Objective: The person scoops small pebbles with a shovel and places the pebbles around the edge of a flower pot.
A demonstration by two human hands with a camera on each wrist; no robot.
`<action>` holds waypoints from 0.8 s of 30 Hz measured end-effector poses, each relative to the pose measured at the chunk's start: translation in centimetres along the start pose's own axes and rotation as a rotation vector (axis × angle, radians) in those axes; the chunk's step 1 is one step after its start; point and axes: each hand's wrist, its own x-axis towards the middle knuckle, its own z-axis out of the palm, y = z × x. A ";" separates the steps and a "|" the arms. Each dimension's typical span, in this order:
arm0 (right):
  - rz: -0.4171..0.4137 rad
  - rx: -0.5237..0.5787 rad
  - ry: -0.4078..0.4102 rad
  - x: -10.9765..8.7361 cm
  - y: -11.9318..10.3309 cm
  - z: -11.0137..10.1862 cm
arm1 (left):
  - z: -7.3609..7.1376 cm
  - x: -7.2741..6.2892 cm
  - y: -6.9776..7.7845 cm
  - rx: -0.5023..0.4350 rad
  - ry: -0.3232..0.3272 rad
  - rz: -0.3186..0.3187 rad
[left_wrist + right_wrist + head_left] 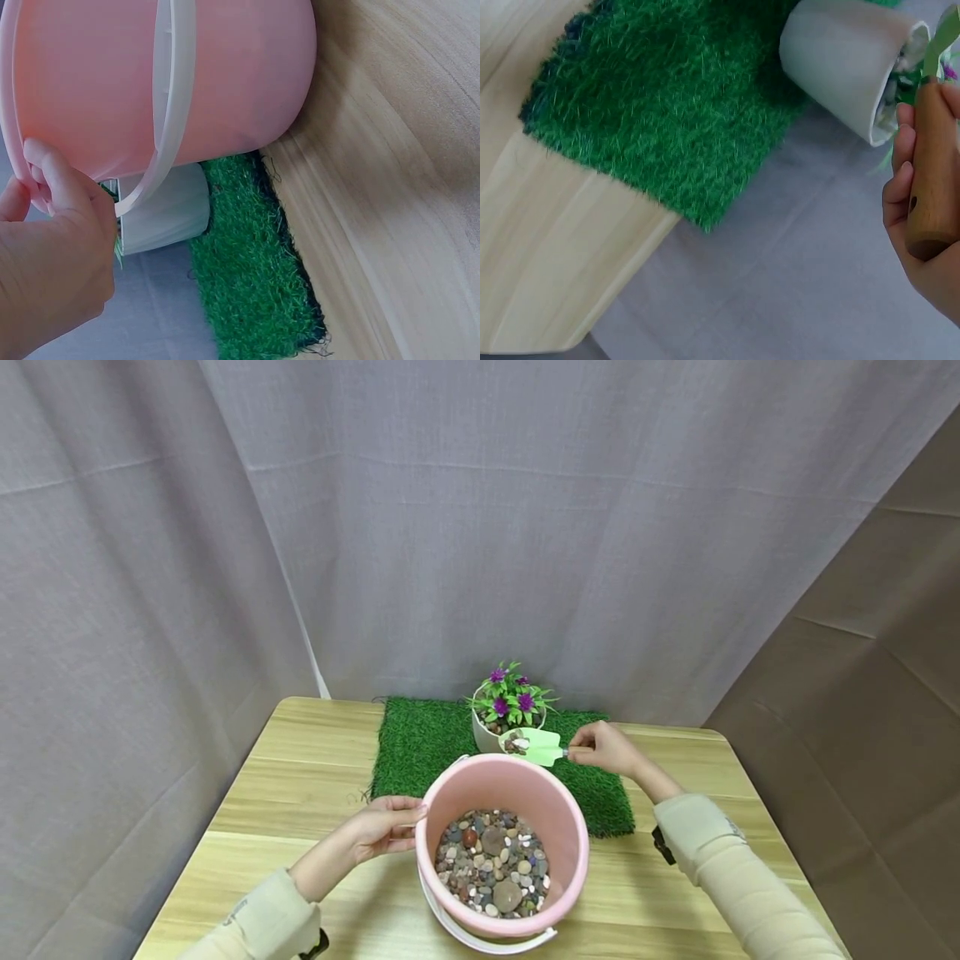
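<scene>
My right hand (609,748) grips the wooden handle (933,172) of a light green trowel (543,748). Several pebbles lie on the trowel's blade, which overlaps the front of the white flower pot (840,60) in the head view. Purple flowers with green leaves (513,693) stand in that pot, with pebbles around their stems. My left hand (384,828) pinches the left rim of a pink bucket (561,827), thumb on one side and fingers on the other. Mixed pebbles (487,868) cover the bucket's bottom. Its white handle (177,82) hangs down on the near side.
A green artificial grass mat (667,112) lies under the pot, on a light wooden table (300,777). Grey curtain cloth (480,568) hangs close behind the table, and a brown cloth (862,710) stands along the right side.
</scene>
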 end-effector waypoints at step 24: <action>0.229 -0.034 0.142 4.6 -3.6 4.0 | 0.0 -0.2 -0.3 -0.013 -0.010 0.013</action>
